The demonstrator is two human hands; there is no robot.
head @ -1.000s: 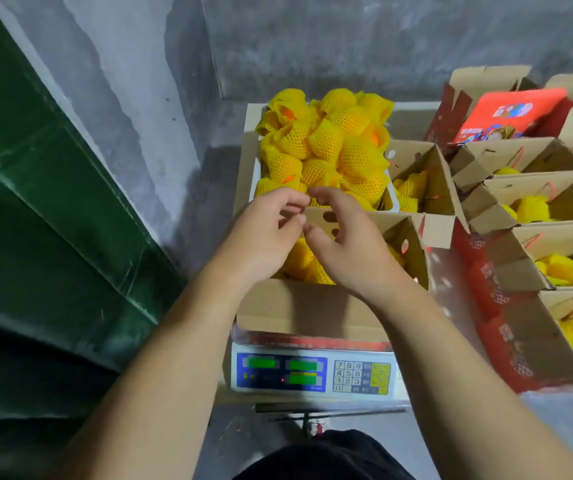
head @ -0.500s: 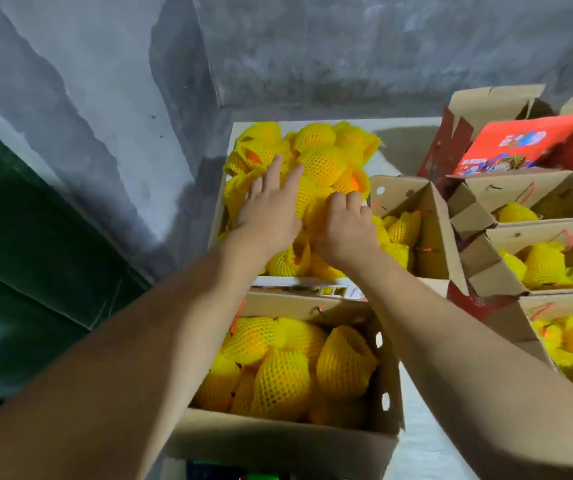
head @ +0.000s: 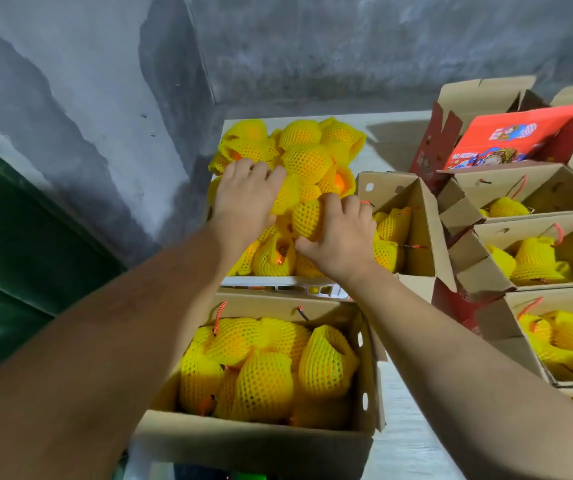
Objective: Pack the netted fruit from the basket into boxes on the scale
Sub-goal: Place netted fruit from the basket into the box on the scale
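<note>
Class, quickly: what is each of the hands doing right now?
Left hand: fingers curled round a netted fruit on the basket's pile.
Right hand: grips another netted fruit beside it.

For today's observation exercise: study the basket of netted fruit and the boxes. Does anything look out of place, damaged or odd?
Mostly orderly. One oddity: in the white basket, a few fruits show bare orange where the yellow net has slipped, for instance one near the right edge of the pile and one low down in front. Nothing looks spilled or crushed.
</note>
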